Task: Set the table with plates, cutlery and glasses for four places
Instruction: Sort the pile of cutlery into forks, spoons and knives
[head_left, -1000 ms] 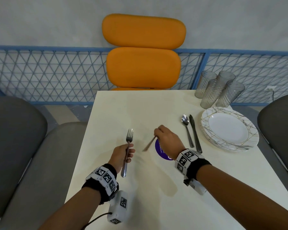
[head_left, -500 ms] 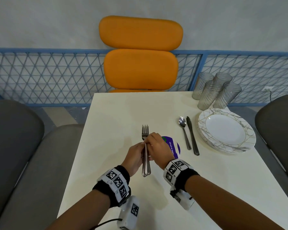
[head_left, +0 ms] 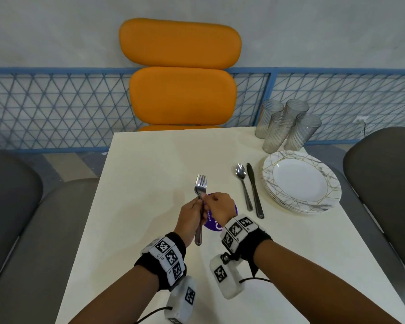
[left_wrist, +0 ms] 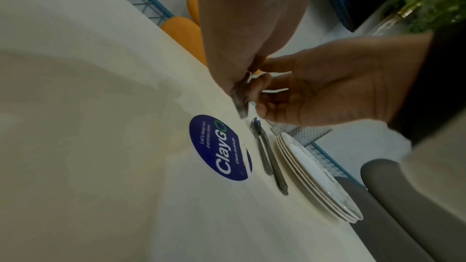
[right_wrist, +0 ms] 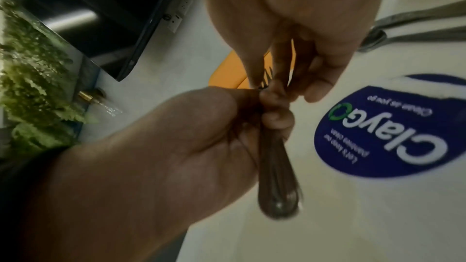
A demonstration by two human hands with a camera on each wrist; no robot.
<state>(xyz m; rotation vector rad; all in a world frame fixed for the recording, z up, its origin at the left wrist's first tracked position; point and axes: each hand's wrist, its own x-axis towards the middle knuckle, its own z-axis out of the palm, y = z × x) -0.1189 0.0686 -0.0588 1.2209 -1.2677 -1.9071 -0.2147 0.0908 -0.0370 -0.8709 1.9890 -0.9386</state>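
Cream table (head_left: 150, 160), orange chair (head_left: 180, 73) at far edge. Far right corner: four empty glasses (head_left: 283, 125) clustered; stack of empty plates (head_left: 301, 181) just nearer, spoons (head_left: 243, 183) and knives (head_left: 255, 190) beside it on the left. Above table centre, left hand (head_left: 189, 218) grips the bundled forks (head_left: 200, 202) by the handles, tines toward the chair; right hand (head_left: 220, 208) pinches their necks. Blue round sticker (left_wrist: 220, 146) below. Vs. 1.0 s ago: hands were apart, each with its own cutlery; now joined on one bundle.
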